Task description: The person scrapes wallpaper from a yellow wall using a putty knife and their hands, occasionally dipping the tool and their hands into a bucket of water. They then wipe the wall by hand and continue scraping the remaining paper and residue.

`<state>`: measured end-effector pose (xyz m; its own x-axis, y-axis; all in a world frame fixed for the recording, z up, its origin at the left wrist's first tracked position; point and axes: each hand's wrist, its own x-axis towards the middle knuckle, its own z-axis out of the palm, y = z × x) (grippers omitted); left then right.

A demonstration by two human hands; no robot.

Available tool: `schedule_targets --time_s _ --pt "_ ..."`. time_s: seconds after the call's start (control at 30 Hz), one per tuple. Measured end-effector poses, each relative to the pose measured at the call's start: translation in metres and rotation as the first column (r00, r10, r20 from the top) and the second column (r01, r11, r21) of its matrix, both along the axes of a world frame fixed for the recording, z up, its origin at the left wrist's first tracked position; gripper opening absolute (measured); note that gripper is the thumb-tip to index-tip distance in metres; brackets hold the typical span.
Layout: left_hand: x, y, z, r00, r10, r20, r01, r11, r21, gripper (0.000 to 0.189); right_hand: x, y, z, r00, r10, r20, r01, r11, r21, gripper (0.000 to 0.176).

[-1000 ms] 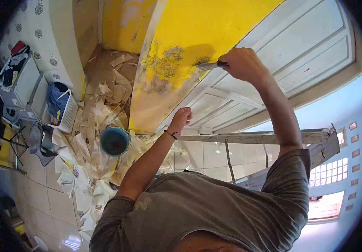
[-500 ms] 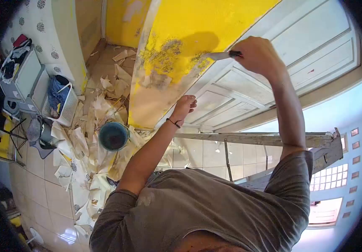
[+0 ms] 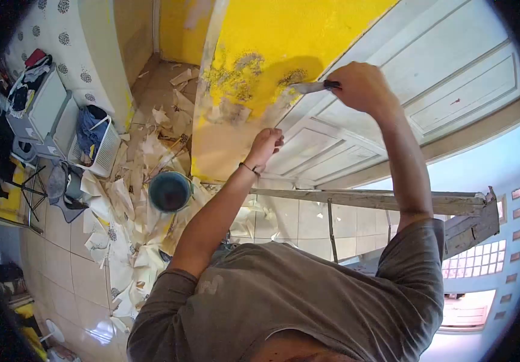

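My right hand [image 3: 363, 89] grips a putty knife [image 3: 313, 87] by its dark handle. The blade points left, its tip against the yellow wall [image 3: 308, 30] at a patch of dark, mottled spots. Just below that patch the wall is bare and beige. My left hand [image 3: 266, 146], with a dark band at the wrist, is held near the lower wall beside the white door [image 3: 356, 130]. Its fingers are curled in, and nothing shows between them.
Torn wallpaper pieces [image 3: 128, 205] litter the tiled floor around a blue-green bucket [image 3: 169, 192]. A wooden ladder or trestle [image 3: 368, 198] stands at the right below my arm. Grey drawers [image 3: 39, 111] and a white laundry basket [image 3: 106, 148] holding clothes sit at the left.
My right hand has moved slightly left and down with the putty knife, its tip now lower on the wall. My left hand has shifted slightly up in view; the whole view has shifted a little.
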<state>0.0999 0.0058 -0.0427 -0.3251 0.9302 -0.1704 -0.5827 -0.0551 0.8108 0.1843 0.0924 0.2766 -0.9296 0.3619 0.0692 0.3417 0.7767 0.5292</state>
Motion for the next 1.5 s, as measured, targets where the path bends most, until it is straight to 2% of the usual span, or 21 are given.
schedule_targets --time_s 0.03,0.07,0.13,0.17,0.27,0.33,0.43,0.5,0.53,0.57,0.67,0.7,0.83,0.9,1.0,1.07,1.2,1.27,1.33,1.4,1.5 --pt "-0.002 0.004 0.003 1.0 0.028 0.009 -0.028 1.0 0.013 0.02 0.001 0.005 -0.008 0.997 0.075 0.003 -0.075 0.997 -0.003 0.011" --pt "-0.005 0.007 0.005 1.0 0.03 0.003 -0.03 0.999 0.015 0.02 0.001 0.001 -0.003 0.997 0.077 -0.002 -0.077 0.997 0.0 0.011" --pt "-0.011 0.015 0.009 0.999 0.044 -0.001 -0.044 0.999 0.027 0.019 0.002 -0.015 0.01 0.999 -0.043 0.017 0.043 0.999 -0.011 0.011" --pt "-0.011 0.015 0.018 0.995 0.097 -0.009 -0.097 0.995 0.013 0.015 0.005 -0.013 0.007 0.999 -0.018 -0.035 0.017 0.999 -0.029 0.012" --pt "-0.018 0.027 0.023 0.989 0.144 -0.018 -0.143 0.989 0.033 0.014 -0.005 -0.003 -0.03 0.999 0.035 0.018 -0.035 0.999 0.006 0.013" --pt "-0.018 0.033 0.026 0.983 0.184 -0.013 -0.183 0.983 0.031 0.014 -0.002 -0.011 -0.021 0.998 -0.029 0.059 0.031 0.999 -0.018 0.014" --pt "-0.026 0.044 0.018 0.97 0.205 -0.127 -0.201 0.978 0.048 0.016 0.007 -0.022 -0.005 0.995 -0.09 -0.033 0.089 0.996 -0.025 0.015" --pt "-0.023 0.044 0.021 0.969 0.236 -0.075 -0.231 0.97 0.075 0.012 0.002 0.002 -0.038 0.999 -0.05 -0.011 0.05 0.999 -0.015 0.015" --pt "-0.022 0.051 0.015 0.97 0.228 -0.081 -0.222 0.972 0.079 0.012 -0.001 0.01 -0.05 1.0 -0.001 0.013 0.001 1.0 0.0 0.014" --pt "-0.023 0.055 0.012 0.967 0.233 -0.101 -0.224 0.97 0.092 0.011 -0.004 0.007 -0.052 0.998 -0.033 0.049 0.035 0.999 -0.035 0.013" --pt "-0.027 0.062 0.007 0.963 0.254 -0.094 -0.248 0.966 0.075 0.008 0.006 -0.003 -0.028 0.998 -0.058 -0.002 0.058 0.998 0.006 0.013" --pt "-0.028 0.061 0.01 0.968 0.242 -0.058 -0.238 0.968 0.078 0.007 0.008 -0.011 -0.017 0.997 -0.076 -0.033 0.074 0.996 -0.058 0.013" --pt "-0.027 0.063 0.003 0.977 0.214 0.006 -0.213 0.97 0.114 0.01 0.001 0.004 -0.069 1.0 -0.014 -0.028 0.013 0.998 -0.057 0.012" --pt "-0.027 0.063 0.007 0.973 0.229 0.005 -0.228 0.966 0.125 0.014 0.008 -0.001 -0.065 0.999 -0.03 -0.045 0.027 0.998 -0.065 0.012" --pt "-0.022 0.057 0.013 0.96 0.274 0.05 -0.276 0.96 0.041 0.015 0.019 -0.013 -0.051 0.99 -0.088 -0.109 0.078 0.993 -0.088 0.013" --pt "-0.023 0.054 0.014 0.969 0.24 0.062 -0.241 0.97 0.018 0.008 0.023 -0.009 -0.053 0.98 -0.153 -0.128 0.146 0.987 -0.063 0.013" --pt "-0.02 0.056 0.009 0.971 0.227 0.072 -0.229 0.973 0.025 0.007 0.031 -0.002 -0.036 0.983 -0.169 -0.068 0.156 0.975 -0.159 0.013" --pt "-0.022 0.06 0.011 0.971 0.204 0.129 -0.214 0.974 0.073 0.005 0.032 0.012 -0.042 0.983 -0.164 -0.086 0.147 0.974 -0.174 0.014" --pt "-0.02 0.059 0.01 0.972 0.208 0.106 -0.215 0.974 0.064 0.009 0.027 0.02 -0.066 0.994 -0.08 -0.075 0.067 0.985 -0.162 0.013" --pt "-0.026 0.062 0.014 0.974 0.215 0.071 -0.22 0.973 0.07 0.014 0.023 0.02 -0.074 0.993 -0.086 -0.082 0.07 0.982 -0.177 0.012" --pt "-0.036 0.059 0.017 0.975 0.217 0.037 -0.219 0.972 0.079 0.012 0.041 0.0 -0.062 0.969 -0.148 -0.196 0.099 0.966 -0.238 0.013"
